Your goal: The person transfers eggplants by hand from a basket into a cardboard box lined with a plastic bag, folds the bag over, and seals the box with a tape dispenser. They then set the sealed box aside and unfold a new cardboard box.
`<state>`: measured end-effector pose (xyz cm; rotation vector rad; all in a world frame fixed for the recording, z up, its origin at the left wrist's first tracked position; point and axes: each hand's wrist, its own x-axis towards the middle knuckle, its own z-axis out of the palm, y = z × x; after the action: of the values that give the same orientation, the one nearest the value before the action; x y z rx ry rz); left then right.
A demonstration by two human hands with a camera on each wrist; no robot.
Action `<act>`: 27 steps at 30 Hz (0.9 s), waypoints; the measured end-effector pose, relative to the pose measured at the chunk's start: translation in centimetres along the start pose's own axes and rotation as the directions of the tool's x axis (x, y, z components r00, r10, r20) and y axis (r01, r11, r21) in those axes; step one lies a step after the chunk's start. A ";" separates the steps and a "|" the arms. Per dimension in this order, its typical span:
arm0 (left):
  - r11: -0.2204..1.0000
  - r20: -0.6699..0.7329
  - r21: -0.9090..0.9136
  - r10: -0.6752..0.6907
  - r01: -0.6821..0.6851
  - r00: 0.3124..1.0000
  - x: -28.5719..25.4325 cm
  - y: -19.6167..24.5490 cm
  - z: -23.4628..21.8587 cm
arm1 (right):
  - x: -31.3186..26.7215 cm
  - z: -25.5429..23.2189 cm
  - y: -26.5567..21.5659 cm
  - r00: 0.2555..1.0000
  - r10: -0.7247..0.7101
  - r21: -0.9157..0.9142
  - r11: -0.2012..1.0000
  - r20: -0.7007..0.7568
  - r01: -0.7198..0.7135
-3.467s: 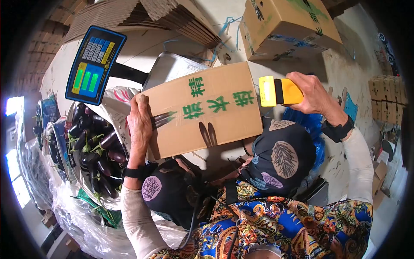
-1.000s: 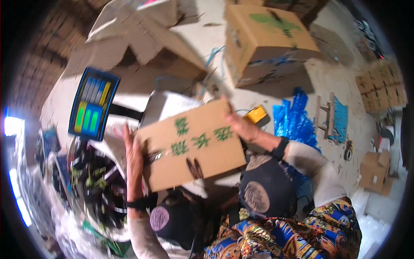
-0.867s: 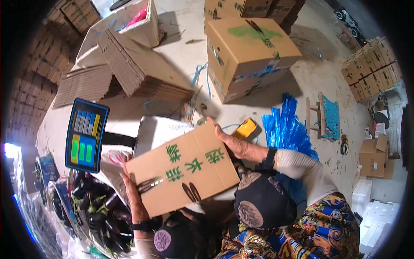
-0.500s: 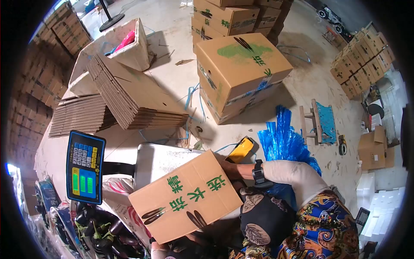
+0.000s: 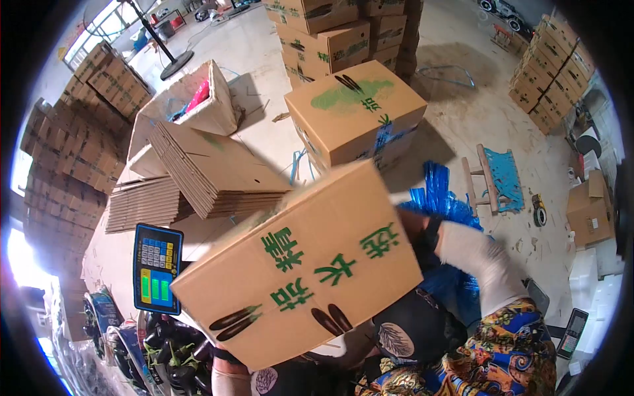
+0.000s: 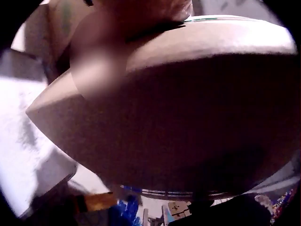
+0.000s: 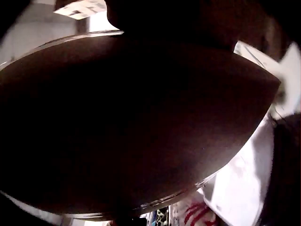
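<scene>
A taped cardboard box [image 5: 317, 264] with green lettering and printed eggplants is held up, tilted, between both hands in front of the body. My right hand [image 5: 412, 226] grips its right end, mostly hidden behind the box; in the right wrist view that hand [image 7: 174, 19] is a dark shape along the box edge. At the opposite end the left hand is hidden in the head view, while the left wrist view has the left hand [image 6: 150, 19] against the box's upper edge. Below the box lies the pale scale platform [image 7: 244, 179]; its lit display [image 5: 158, 267] stands left.
Flattened cartons [image 5: 224, 171] lie ahead, before a foam box [image 5: 221, 109]. A larger closed carton [image 5: 360, 112] stands beyond, with stacked cartons behind. Blue plastic strips [image 5: 436, 188] and a small stool [image 5: 505, 181] are on the right. Eggplants [image 5: 175, 360] fill a sack at lower left.
The right hand has put down the yellow tape dispenser and taken hold of the box. Both hands have raised the box off the scale, nearer the head camera, which now looks farther ahead.
</scene>
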<state>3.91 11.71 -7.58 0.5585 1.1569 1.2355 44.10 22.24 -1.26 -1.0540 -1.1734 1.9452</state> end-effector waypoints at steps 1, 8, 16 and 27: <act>0.999 0.040 0.021 0.045 -0.046 0.998 0.7 2.1 2.1 | -0.4 -0.9 -2.4 0.999 -0.031 -0.029 0.999 -0.015 0.031; 0.975 0.310 -0.010 0.213 -0.221 0.926 8.1 9.7 18.8 | -2.7 -9.6 -14.1 0.967 -0.197 -0.098 0.978 -0.164 0.183; 0.939 0.337 0.101 0.278 -0.329 0.899 15.3 2.3 23.5 | -3.2 -14.1 -9.8 0.720 -0.362 0.162 0.822 -0.592 0.546; 0.951 0.325 0.067 0.265 -0.301 0.908 15.0 5.6 29.5 | 0.5 -14.5 -12.8 0.393 -0.462 -0.030 0.677 -0.795 0.735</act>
<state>26.57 34.26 2.55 1.0019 0.9011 1.2732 57.80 33.74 6.07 -0.8999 -0.5610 0.8616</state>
